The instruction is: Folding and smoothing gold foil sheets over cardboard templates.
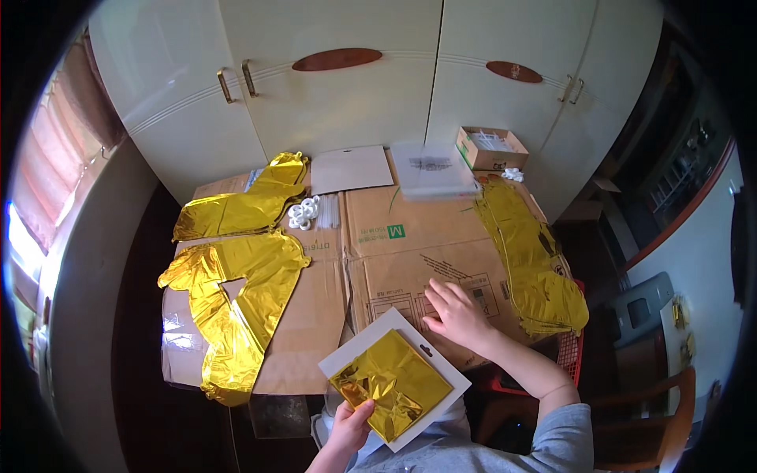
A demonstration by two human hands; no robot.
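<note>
Gold foil, folded and crinkled, fills the clear packet (394, 380) that your left hand (351, 426) grips by its near lower edge, thumb on top, fingers closed beneath; the packet has a white backing card with a hang slot near its far corner and is held tilted above the worktop's near edge. Your right hand (457, 314) rests open, fingers spread flat, on the flattened cardboard (410, 244) that covers the worktop, just beyond the packet's far corner.

To your left lie two unfolded gold foil balloons: a large one (233, 303) spread across the cardboard with a triangular gap in its middle, and a second one (244, 203) farther away. On your right a stack of gold foil pieces (532, 264) runs along the cardboard's edge. Farther off sit a cluster of small white pieces (303, 213), a white card (351, 169), a stack of clear bags (432, 167) and a small open cardboard box (490, 147), all before pale cupboard doors (331, 87).
</note>
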